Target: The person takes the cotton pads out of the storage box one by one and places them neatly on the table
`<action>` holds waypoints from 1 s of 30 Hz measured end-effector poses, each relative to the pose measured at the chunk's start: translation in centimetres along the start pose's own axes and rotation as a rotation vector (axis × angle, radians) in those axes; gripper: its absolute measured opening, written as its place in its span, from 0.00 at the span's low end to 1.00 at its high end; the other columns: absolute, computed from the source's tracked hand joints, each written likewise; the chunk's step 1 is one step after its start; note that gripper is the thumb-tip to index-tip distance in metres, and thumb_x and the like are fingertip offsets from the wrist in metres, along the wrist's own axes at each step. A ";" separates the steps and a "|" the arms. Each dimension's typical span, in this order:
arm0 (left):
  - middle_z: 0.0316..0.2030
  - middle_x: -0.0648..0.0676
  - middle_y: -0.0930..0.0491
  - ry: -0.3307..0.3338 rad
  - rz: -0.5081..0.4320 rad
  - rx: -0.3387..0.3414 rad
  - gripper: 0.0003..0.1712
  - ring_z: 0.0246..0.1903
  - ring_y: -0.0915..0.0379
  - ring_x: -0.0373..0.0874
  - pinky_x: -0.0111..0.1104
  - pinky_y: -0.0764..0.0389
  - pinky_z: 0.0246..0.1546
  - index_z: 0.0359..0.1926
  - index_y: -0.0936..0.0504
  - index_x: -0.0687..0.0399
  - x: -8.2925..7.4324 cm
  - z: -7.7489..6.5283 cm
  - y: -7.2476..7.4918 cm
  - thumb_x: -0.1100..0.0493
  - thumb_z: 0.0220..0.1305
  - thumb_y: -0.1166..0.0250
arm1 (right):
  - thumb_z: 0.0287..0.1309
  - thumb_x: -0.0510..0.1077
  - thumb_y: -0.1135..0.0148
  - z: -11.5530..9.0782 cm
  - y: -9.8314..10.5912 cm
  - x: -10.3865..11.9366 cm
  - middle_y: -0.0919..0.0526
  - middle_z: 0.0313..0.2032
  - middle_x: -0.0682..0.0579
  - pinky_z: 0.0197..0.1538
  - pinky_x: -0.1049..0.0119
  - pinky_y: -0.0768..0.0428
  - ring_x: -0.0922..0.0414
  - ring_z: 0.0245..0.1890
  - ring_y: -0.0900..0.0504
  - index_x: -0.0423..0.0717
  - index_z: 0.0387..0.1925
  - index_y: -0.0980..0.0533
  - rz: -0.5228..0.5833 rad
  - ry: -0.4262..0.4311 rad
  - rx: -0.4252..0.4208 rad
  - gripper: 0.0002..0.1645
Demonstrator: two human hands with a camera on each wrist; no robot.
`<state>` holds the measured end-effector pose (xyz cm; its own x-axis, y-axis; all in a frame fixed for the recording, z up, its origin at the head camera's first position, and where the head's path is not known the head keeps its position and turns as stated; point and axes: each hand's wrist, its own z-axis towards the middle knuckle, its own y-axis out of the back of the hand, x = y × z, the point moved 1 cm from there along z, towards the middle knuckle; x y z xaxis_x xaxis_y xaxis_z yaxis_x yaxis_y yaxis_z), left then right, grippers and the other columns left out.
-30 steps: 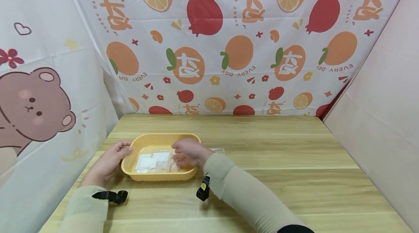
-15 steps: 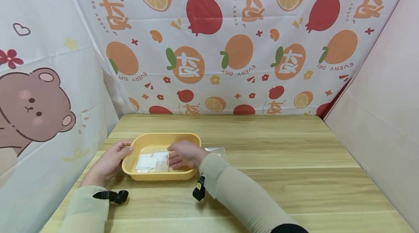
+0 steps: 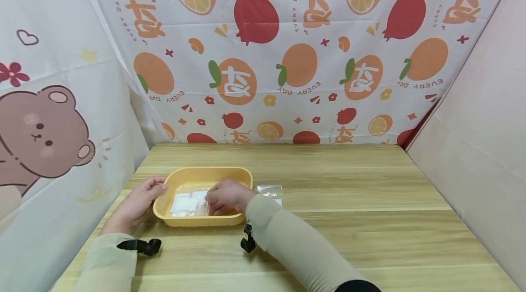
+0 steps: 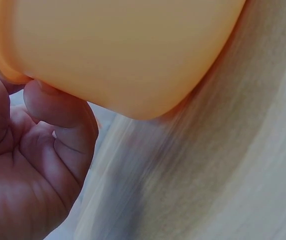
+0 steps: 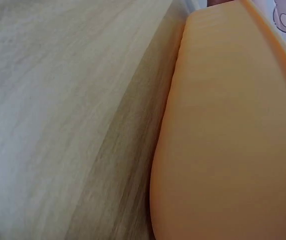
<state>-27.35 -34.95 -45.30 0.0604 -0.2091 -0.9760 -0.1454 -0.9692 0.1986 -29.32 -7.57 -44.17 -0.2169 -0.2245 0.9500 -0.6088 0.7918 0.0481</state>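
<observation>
Yellow round-cornered tray [image 3: 201, 221], gripped by left fingers [image 4: 65, 107], holds shiny packets [image 3: 185, 204]

A yellow plastic tray [image 3: 197, 175], oblong with rounded corners and a raised rim, sits upright on a wood-grain table [image 3: 394, 223], its long side running left to right. Clear plastic packets [image 3: 185, 204] with white panels lie flat inside, filling the tray's left and middle floor; their right-hand end is partly hidden behind a right hand [image 3: 227, 197].
</observation>
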 end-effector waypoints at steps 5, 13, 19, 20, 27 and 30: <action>0.44 0.58 0.21 -0.010 -0.006 0.006 0.25 0.36 0.19 0.42 0.36 0.14 0.34 0.65 0.42 0.75 -0.1 -0.1 0.0 0.58 0.81 0.51 | 0.65 0.36 0.36 0.0 -0.4 0.0 0.15 0.27 0.41 0.27 0.66 0.18 0.55 0.23 0.17 0.36 0.35 0.18 -0.085 0.000 -0.033 0.05; 0.45 0.58 0.21 0.000 -0.014 0.010 0.27 0.37 0.18 0.43 0.36 0.14 0.34 0.67 0.44 0.75 -0.1 -0.1 0.0 0.58 0.81 0.50 | 0.62 0.34 0.34 0.0 -1.0 0.0 0.17 0.22 0.44 0.22 0.68 0.22 0.57 0.18 0.21 0.38 0.30 0.17 -0.170 0.004 -0.101 0.05; 0.44 0.56 0.21 -0.020 -0.022 0.022 0.26 0.36 0.18 0.42 0.35 0.14 0.33 0.67 0.44 0.76 0.0 0.1 0.1 0.59 0.81 0.51 | 0.61 0.33 0.34 -0.1 -1.1 0.3 0.19 0.20 0.48 0.17 0.66 0.30 0.57 0.15 0.28 0.42 0.32 0.16 -0.166 0.027 -0.190 0.04; 0.43 0.55 0.20 -0.024 -0.022 0.024 0.26 0.36 0.18 0.42 0.35 0.14 0.33 0.66 0.44 0.76 0.0 0.1 0.1 0.59 0.81 0.51 | 0.61 0.33 0.34 -0.2 -1.0 0.4 0.20 0.20 0.49 0.16 0.65 0.32 0.57 0.14 0.30 0.43 0.32 0.16 -0.173 0.038 -0.204 0.05; 0.43 0.56 0.21 -0.026 -0.009 0.021 0.26 0.36 0.19 0.41 0.35 0.14 0.33 0.67 0.44 0.76 0.1 0.1 0.1 0.59 0.81 0.51 | 0.70 0.41 0.39 -0.7 -0.2 1.1 0.14 0.38 0.62 0.31 0.63 0.22 0.63 0.30 0.22 0.49 0.34 0.15 -0.215 0.160 -0.264 0.09; 0.44 0.58 0.22 -0.021 0.007 0.012 0.26 0.36 0.18 0.42 0.36 0.14 0.34 0.67 0.43 0.76 0.0 0.0 0.0 0.59 0.81 0.52 | 0.71 0.45 0.41 -0.9 0.3 1.5 0.15 0.41 0.64 0.44 0.64 0.21 0.64 0.42 0.20 0.47 0.36 0.16 -0.248 0.216 -0.269 0.10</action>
<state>-27.36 -34.99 -45.31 0.0389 -0.2125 -0.9764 -0.1580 -0.9661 0.2040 -29.15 -7.15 -42.49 0.0934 -0.3259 0.9408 -0.3952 0.8552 0.3354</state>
